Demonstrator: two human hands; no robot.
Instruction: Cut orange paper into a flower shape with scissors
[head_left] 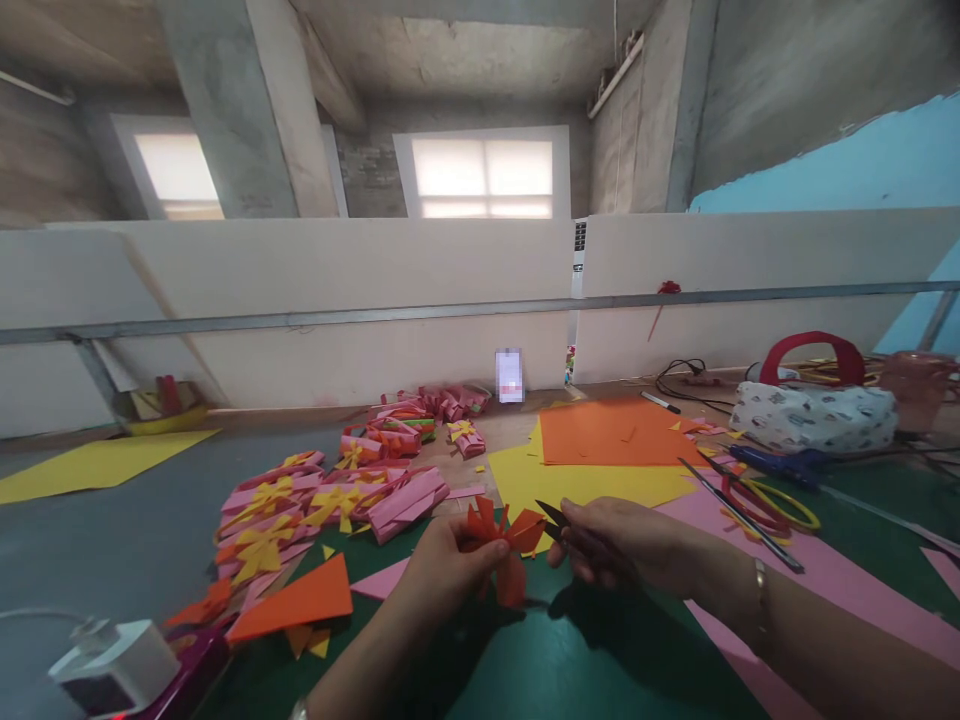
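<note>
1. Bench (112, 540): grey-green top, carrying loose sheets, namely an orange sheet (611, 432) on a yellow sheet (585, 483) and a pink sheet (825, 580) under the right forearm. Risk, as a judgement: a forearm dragging across could be shifting these sheets and catching the long scissors (750, 505) lying on the pink one.
2. Pile of pink bows (322, 500) with yellow centres is sitting left of the hands, well apart from them. An orange triangle scrap (300, 600) is lying nearer, just left of the left wrist.
3. Left hand (450, 565): fingers are closing tight on the middle of the orange paper flower (502, 535), pinching it above the bench in front of the person, petals fanning out to the right.
4. Right hand (622, 545): fingers are wrapping round a small dark snipper (553, 516), closed grip on it, blade tips pointing left and touching or just beside the flower's petal; I cannot tell which.
5. Risk, judged: blade tips are sitting very near the left fingertips, so a slip could be nicking a finger.
6. Risk, judged: a cut going too deep toward the pinched middle could be severing a petal, or thin paper could be tearing if it is twisting in the pinch.
</note>
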